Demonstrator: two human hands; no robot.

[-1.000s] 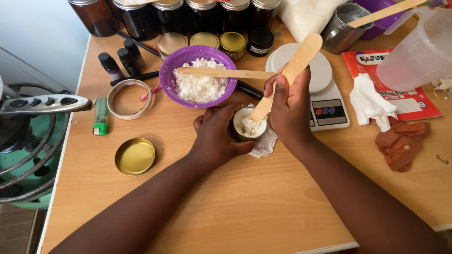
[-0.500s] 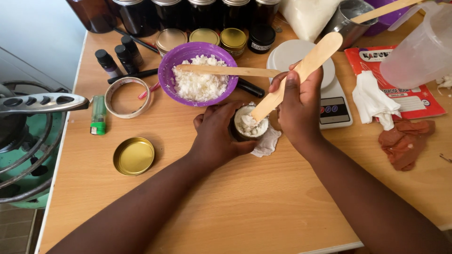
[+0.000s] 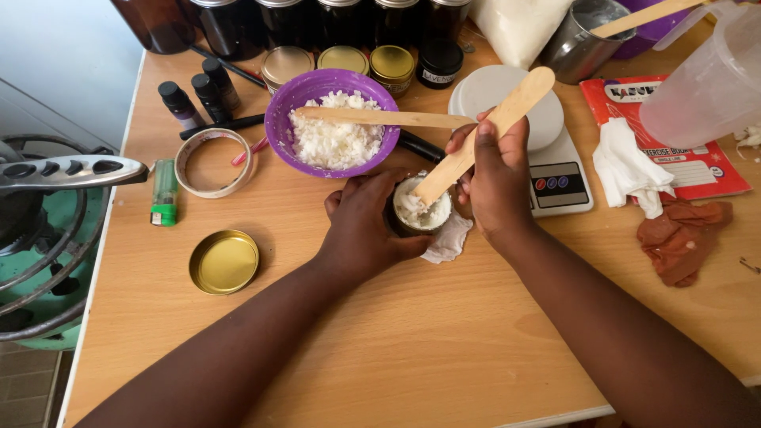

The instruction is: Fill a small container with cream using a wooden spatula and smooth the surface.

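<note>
My left hand [image 3: 366, 226] wraps round a small dark jar [image 3: 420, 212] full of white cream, standing on a bit of white tissue [image 3: 449, 240] on the wooden table [image 3: 412, 341]. A flat wooden stick [image 3: 485, 131] is gripped in my right hand [image 3: 495, 178], its lower tip pressed into the cream. Just behind the jar stands a purple bowl [image 3: 285, 119] of white flaky wax, with a second wooden stick [image 3: 380, 118] lying across its rim.
A white kitchen scale [image 3: 547, 170] sits right of the bowl. Gold lid [image 3: 224, 261], tape roll [image 3: 214, 162], green lighter [image 3: 164, 192] and small dark bottles [image 3: 194, 99] lie left. Jars and tins line the back; a clear jug [image 3: 709, 83], red booklet, tissue and brown cloth [image 3: 682, 238] are right. A stove [image 3: 32, 238] adjoins the left edge.
The stick's upper end has swung a little to the right and lower while its tip stays in the jar. My left hand keeps its hold on the jar.
</note>
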